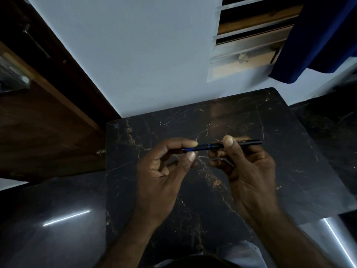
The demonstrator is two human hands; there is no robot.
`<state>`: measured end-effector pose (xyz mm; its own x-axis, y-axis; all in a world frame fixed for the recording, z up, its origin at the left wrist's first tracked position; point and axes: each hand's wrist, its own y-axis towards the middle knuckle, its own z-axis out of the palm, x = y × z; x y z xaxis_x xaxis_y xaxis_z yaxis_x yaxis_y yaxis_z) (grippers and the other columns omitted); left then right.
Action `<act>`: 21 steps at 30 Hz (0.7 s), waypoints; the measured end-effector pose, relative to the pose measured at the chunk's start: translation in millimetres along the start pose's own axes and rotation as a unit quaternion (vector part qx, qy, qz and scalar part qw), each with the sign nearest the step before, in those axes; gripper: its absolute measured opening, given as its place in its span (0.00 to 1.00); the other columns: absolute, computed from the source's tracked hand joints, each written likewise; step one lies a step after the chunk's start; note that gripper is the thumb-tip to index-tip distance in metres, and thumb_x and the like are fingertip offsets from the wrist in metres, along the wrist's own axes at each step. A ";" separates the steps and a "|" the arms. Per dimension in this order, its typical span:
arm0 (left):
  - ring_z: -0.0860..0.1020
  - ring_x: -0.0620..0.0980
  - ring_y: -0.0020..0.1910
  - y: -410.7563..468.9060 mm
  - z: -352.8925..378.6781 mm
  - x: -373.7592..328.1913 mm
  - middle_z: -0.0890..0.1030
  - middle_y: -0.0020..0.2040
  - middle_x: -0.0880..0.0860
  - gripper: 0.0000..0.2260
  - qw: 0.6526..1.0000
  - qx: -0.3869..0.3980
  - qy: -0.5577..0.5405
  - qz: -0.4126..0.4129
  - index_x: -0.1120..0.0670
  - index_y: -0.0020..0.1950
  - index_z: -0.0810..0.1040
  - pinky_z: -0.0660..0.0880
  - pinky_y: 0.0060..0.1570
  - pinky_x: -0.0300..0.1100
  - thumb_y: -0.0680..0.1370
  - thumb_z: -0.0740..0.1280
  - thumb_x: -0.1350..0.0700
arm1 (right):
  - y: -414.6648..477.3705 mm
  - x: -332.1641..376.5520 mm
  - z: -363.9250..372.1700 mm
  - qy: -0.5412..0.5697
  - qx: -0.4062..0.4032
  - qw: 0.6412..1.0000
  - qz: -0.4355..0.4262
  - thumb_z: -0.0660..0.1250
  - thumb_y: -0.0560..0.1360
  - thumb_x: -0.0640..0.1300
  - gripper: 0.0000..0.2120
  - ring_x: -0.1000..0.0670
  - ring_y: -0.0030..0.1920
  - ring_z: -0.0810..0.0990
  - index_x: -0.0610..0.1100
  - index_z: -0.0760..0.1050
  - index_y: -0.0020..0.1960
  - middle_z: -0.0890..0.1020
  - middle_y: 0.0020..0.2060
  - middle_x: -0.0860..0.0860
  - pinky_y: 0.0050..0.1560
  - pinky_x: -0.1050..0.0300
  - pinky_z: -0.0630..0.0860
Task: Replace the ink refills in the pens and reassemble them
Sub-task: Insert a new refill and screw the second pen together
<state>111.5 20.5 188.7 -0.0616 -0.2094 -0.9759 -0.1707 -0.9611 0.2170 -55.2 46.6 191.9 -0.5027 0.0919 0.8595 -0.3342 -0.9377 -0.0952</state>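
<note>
Broadly, the scene is backed by a pale wall [135, 55], w/ a wooden door [48, 132] at left and a blue curtain [318, 35] top right beside a louvred window [251, 39]; all lie well apart from the work. A dark marbled table [280, 120] is seen below, and the hands are held above its middle. The left hand [164, 171] is curled, thumb and forefinger pinched on the front end of the pen [214, 146]. The right hand [249, 167] is wrapped round the barrel, thumb on top, w/ the rear end sticking out to the right. The pen is thus carried in the air btwn both hands, approx. level, clear of the table.

It is judged light, stiff and thin, prob. smooth plastic, so slip is likely under a loose pinch. The barrel is best held firmly near the blue ring [209, 145] while the front section is turned. Any refill inside would be thin and easily bent, so a straight pull is called for. Nothing is seen blocking the hands. Small parts, if dropped, could be hard to spot on the dark table.
</note>
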 end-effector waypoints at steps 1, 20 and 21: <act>0.87 0.52 0.55 -0.3 -1.0 1.3 0.87 0.56 0.52 0.05 1.000 0.010 0.001 0.008 0.60 0.57 0.84 0.85 0.53 0.45 0.81 0.72 0.64 | -0.2 -1.4 0.6 0.004 -0.009 1.000 0.006 0.75 0.72 0.46 0.06 0.44 0.40 0.86 0.44 0.85 0.45 0.86 0.38 0.44 0.39 0.52 0.83; 0.84 0.53 0.57 18.2 -10.8 -11.7 0.85 0.55 0.50 0.07 0.999 0.032 0.041 0.006 0.53 0.58 0.83 0.79 0.55 0.40 0.82 0.69 0.55 | 5.8 2.7 12.4 -0.018 -0.003 1.000 -0.014 0.82 0.67 0.52 0.13 0.43 0.39 0.86 0.44 0.85 0.44 0.86 0.39 0.43 0.38 0.53 0.83; 0.85 0.50 0.54 19.7 -10.7 -13.7 0.85 0.52 0.50 0.07 0.999 0.024 0.039 -0.020 0.53 0.56 0.83 0.79 0.53 0.39 0.83 0.68 0.52 | 6.3 2.6 13.0 -0.020 0.001 1.000 -0.014 0.82 0.67 0.52 0.14 0.44 0.39 0.86 0.44 0.85 0.44 0.86 0.39 0.43 0.38 0.54 0.83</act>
<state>119.4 2.5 206.1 0.0235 -0.1862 -0.9822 -0.2190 -0.9596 0.1766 -48.3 36.6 200.0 -0.4610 0.1055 0.8811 -0.3460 -0.9357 -0.0689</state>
